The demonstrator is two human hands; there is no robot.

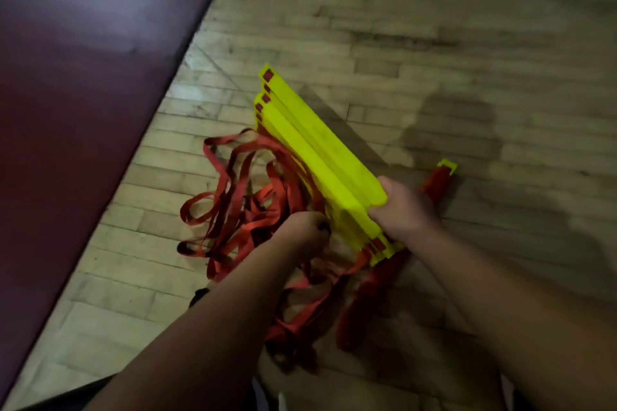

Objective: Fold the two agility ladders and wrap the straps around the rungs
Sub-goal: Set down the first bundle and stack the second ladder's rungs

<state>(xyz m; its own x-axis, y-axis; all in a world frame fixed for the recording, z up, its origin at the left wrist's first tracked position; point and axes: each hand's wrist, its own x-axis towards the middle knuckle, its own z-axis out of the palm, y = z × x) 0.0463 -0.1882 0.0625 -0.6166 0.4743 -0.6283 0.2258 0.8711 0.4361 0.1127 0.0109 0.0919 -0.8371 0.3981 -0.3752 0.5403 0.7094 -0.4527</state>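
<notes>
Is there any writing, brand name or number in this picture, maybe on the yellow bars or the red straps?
No text can be read anywhere in this view.
Yellow rungs: faint dark smudges on the top one, too blurred to tell whether they are writing.
Red straps: no print shows.
Maroon mat and wooden floor: no labels or signs.

Yellow rungs point(320, 157), red straps point(240, 210), maroon mat point(83, 77).
</notes>
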